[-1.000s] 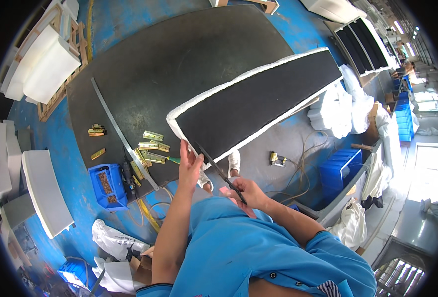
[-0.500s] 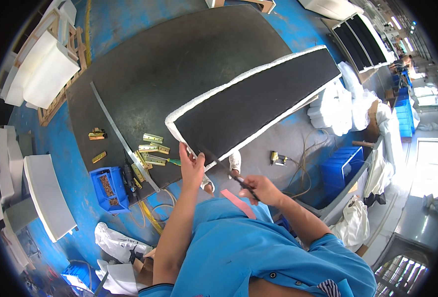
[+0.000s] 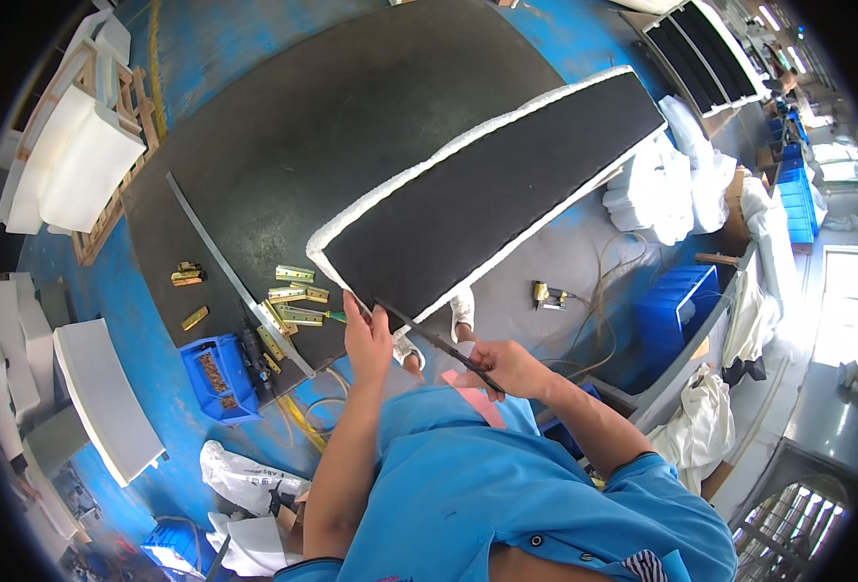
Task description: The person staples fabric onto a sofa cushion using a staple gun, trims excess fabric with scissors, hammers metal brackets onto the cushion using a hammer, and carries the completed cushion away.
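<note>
A long panel faced with black fabric point(image 3: 506, 184) and edged in fluffy white padding lies slantwise in front of me. My right hand point(image 3: 508, 369) is closed around the handles of long dark scissors point(image 3: 434, 338), whose blades reach to the panel's near-left end. Beside the blade tips, my left hand point(image 3: 366, 335) pinches the panel's edge between thumb and fingers. Exactly what lies between the blades is too small to make out. A pink strip point(image 3: 477, 400) hangs against my blue shirt, below the scissors.
Brass-coloured hinge-like brackets point(image 3: 293, 296), a metal straightedge point(image 3: 220, 252) and a power driver point(image 3: 253, 354) lie left on the dark table point(image 3: 351, 87). Beside them is a blue bin point(image 3: 240, 393) of screws. A staple gun point(image 3: 550, 296) with a hose lies right of the panel.
The panel appears slightly farther left and higher in view. My left hand has shifted a little left along with it. The scissor blades lie lower across the panel's end edge.
</note>
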A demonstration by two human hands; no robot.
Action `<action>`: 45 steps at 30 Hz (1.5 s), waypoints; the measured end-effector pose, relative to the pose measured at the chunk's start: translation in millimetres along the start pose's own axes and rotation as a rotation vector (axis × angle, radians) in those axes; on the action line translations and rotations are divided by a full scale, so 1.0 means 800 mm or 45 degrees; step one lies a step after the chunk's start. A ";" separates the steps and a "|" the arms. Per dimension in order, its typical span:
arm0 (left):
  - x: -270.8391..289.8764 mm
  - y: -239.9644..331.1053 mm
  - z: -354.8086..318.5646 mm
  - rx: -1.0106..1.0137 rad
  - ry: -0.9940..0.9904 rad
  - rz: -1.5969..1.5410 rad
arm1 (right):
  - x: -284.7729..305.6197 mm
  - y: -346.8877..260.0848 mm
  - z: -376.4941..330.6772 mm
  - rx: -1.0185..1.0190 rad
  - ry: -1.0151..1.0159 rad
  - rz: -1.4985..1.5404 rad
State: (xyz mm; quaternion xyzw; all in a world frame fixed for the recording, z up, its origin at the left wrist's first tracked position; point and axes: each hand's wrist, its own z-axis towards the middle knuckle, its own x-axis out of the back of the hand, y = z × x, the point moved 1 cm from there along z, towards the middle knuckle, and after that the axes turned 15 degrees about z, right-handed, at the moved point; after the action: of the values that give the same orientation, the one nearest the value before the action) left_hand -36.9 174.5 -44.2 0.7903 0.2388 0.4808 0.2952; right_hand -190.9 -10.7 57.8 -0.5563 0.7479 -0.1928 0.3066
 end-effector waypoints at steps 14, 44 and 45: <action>-0.034 -0.023 0.011 -0.220 0.160 -0.307 | 0.055 -0.006 -0.043 0.115 0.245 0.204; -0.296 0.458 0.130 -1.038 0.293 0.749 | 0.595 -0.056 -0.134 0.626 0.802 0.672; -0.334 0.501 0.152 -1.125 0.192 0.653 | 0.604 -0.061 -0.134 0.620 0.785 0.639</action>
State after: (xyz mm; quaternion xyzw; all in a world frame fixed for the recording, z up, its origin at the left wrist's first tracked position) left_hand -3.2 -316.3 24.8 0.5866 -0.1680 0.6484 0.4553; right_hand -321.4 -491.0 49.6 -0.1868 0.8486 -0.4390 0.2287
